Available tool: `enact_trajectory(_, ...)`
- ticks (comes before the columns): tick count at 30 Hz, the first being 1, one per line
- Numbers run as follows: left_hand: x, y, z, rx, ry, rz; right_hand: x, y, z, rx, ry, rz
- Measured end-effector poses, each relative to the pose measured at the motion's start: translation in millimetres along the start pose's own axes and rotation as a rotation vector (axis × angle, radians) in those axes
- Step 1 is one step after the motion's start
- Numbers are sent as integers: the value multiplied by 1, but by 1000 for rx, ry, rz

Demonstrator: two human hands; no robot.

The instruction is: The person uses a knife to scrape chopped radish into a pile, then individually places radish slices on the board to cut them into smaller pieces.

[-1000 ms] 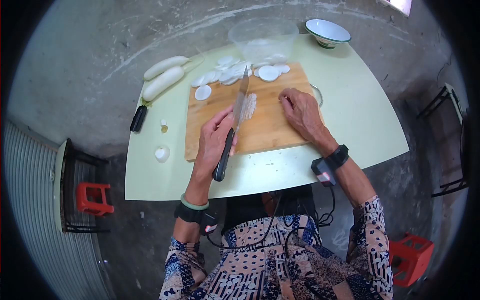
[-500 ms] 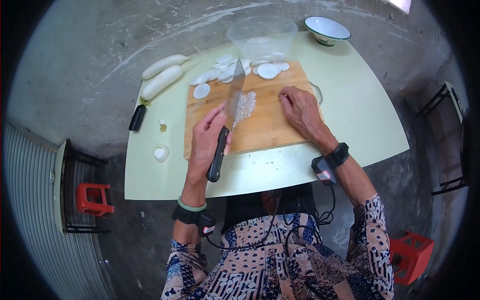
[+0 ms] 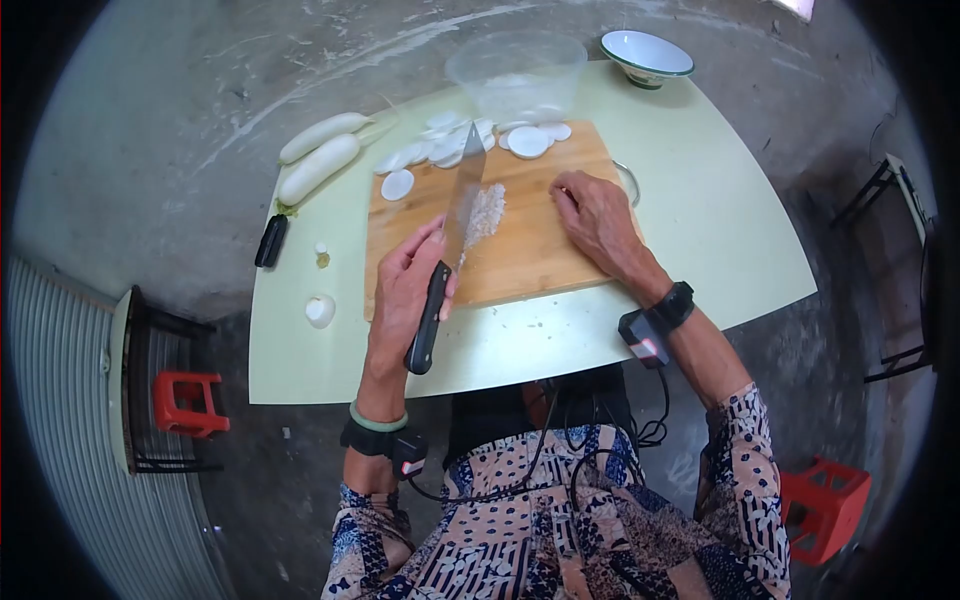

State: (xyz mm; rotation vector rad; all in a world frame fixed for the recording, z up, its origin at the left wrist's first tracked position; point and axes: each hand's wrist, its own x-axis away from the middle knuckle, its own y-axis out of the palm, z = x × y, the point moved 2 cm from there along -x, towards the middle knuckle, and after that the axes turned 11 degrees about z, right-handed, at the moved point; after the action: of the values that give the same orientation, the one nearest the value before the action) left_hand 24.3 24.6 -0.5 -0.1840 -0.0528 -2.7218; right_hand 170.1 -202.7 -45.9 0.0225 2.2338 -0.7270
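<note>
My left hand [image 3: 402, 275] is closed on a kitchen knife [image 3: 428, 325], gripping it around the heel of the blade where the black handle begins. The blade points away from me, its tip near the radish slices. Right beside the blade lies a small heap of finely chopped white bits [image 3: 486, 212] on the wooden cutting board [image 3: 540, 265]. On the board's right side rests my right hand [image 3: 600, 220], fingers curled in, with nothing visible in it. White radish slices [image 3: 527, 142] are spread along the board's far edge.
Two whole white radishes [image 3: 320, 170] lie at the table's far left, near a black object [image 3: 271, 241]. A radish end piece [image 3: 320, 311] sits closer to me. Behind the board stand a clear plastic bowl [image 3: 515, 75] and a white enamel bowl [image 3: 648, 55]. Red stools [image 3: 190, 404] flank the table.
The left hand and knife have shifted slightly left and toward me, with the whole view moving a little too. The right hand keeps its place on the board.
</note>
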Motion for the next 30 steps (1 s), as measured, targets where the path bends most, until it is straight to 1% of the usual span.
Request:
enact_trajectory(4, 0, -5, -3, 11, 1, -19, -1, 0, -4, -7, -10, 7)
enact_trajectory(7, -2, -6, -4, -68, -28, 15, -2, -1, -2, 1, -5, -15)
enact_trajectory(10, 5, -7, 1, 18, -56, 12, -1, 0, -2, 8, 17, -18)
enact_trajectory(13, 1, -10, -2, 15, -43, 6, -1, 0, -3, 11, -3, -3)
enact_trajectory(16, -7, -13, -9, -75, -12, 28, -1, 0, -1, 7, -7, -8)
enact_trajectory(18, -1, -12, -1, -18, -42, 10, -1, -1, 0, 5, 3, -15)
enact_trajectory(22, 1, -12, -4, 68, -38, -14, -2, -1, -3, 6, -2, -26)
enact_trajectory(24, -5, -12, -9, -35, -20, 29, -1, 0, -3, 10, -5, -29)
enact_trajectory(28, -2, -11, -7, 10, -50, 13, -1, 0, 0, 11, -17, -13)
enact_trajectory(30, -4, -12, -12, -56, -3, 35, 0, 0, -3, 11, -14, -11)
